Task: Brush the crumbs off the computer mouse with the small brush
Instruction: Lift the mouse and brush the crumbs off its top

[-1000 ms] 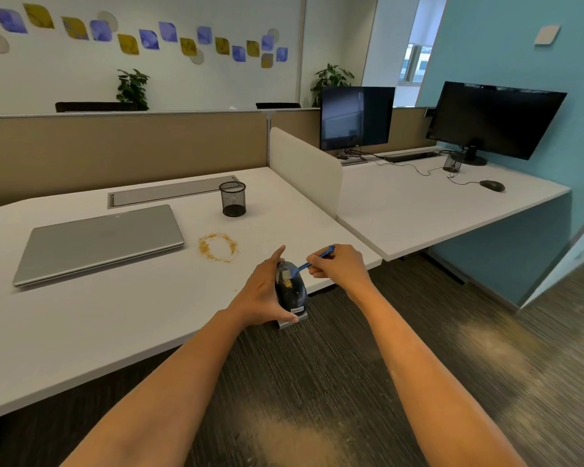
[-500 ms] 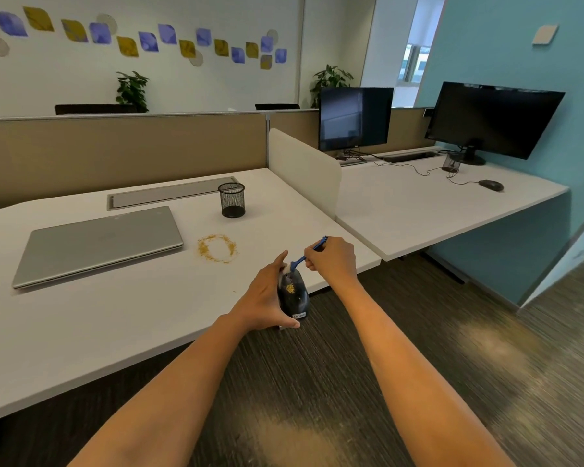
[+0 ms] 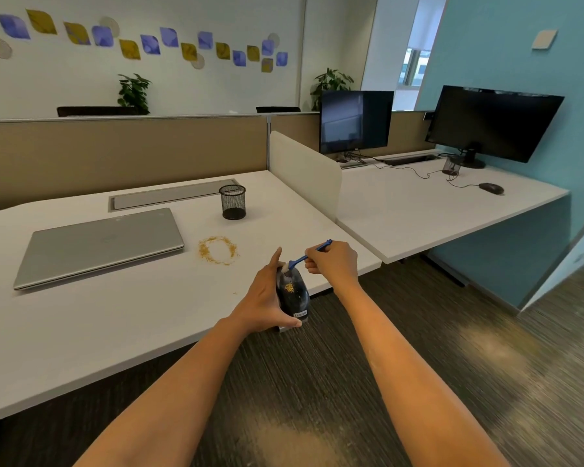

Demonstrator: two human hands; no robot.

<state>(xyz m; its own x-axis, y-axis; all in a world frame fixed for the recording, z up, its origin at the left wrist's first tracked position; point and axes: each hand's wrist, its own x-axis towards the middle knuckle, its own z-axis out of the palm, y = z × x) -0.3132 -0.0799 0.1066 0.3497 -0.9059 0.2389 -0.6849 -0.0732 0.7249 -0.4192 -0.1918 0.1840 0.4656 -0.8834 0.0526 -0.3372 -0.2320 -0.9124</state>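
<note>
A black computer mouse (image 3: 295, 299) is held tilted just past the front edge of the white desk (image 3: 115, 318), above the carpet. My left hand (image 3: 263, 298) grips it from the left side, thumb under its near end. A small patch of yellow crumbs (image 3: 289, 287) lies on the mouse's back. My right hand (image 3: 332, 262) pinches the small blue brush (image 3: 309, 256) by its handle. The brush's white bristles touch the far end of the mouse.
On the desk lie a ring of yellow crumbs (image 3: 218, 250), a closed grey laptop (image 3: 98, 246) and a black mesh pen cup (image 3: 233, 201). A white divider (image 3: 304, 171) separates the neighbouring desk, which carries two monitors (image 3: 493, 124) and another mouse (image 3: 491, 188).
The brush moved up the mouse from its middle to its far end. Both hands and the mouse shifted slightly; the crumb patch on the mouse's back has come into view.
</note>
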